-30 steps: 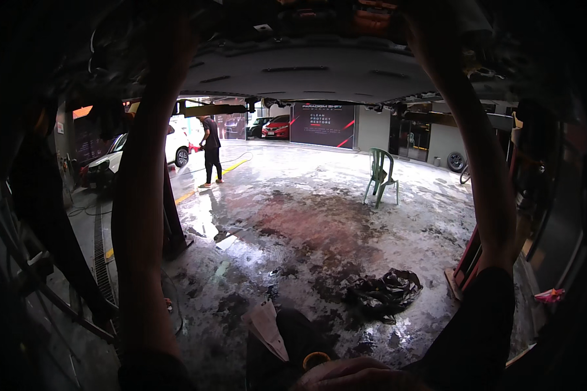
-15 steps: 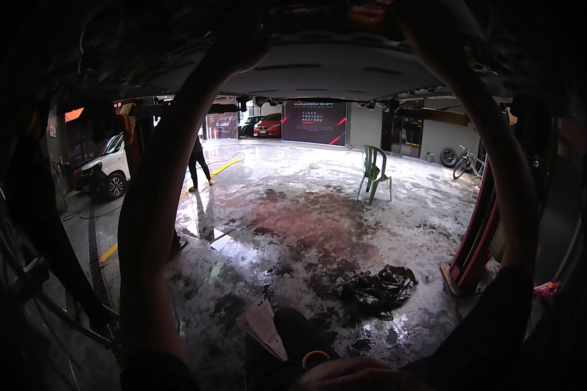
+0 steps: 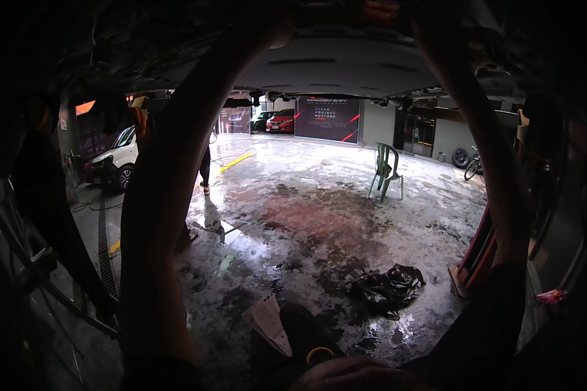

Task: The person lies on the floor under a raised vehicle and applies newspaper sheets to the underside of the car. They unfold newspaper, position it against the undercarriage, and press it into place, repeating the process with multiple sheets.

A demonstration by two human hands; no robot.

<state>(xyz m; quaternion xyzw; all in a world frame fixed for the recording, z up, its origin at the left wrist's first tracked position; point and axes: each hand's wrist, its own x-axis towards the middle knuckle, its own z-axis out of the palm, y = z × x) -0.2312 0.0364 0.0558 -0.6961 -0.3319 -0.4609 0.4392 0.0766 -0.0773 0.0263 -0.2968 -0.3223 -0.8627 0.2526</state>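
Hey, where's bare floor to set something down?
Bare floor lies between the yellow strip and green chair. Nearer, a black heap takes room. Overhead, the left hand and right hand are near the dark underside; gaps there can't be judged.

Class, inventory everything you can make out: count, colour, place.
vehicle underside: 1, grey, overhead
cars: 3, white left, red and dark back
large banner: 1, black, back centre
plastic chair: 1, green, right of centre
wheel: 1, black, back right
bicycle: 1, dark, beside wheel
crumpled plastic: 1, black, floor right of centre
paper: 1, white, lower centre
lift post: 1, red, right
co-worker: 1, dark-trousered, back left
floor line: 2 stretches, yellow, left
forearms: 2, shadowed, either side
left hand: 1, shadowed, near underside
right hand: 1, shadowed, near underside; holds unclear
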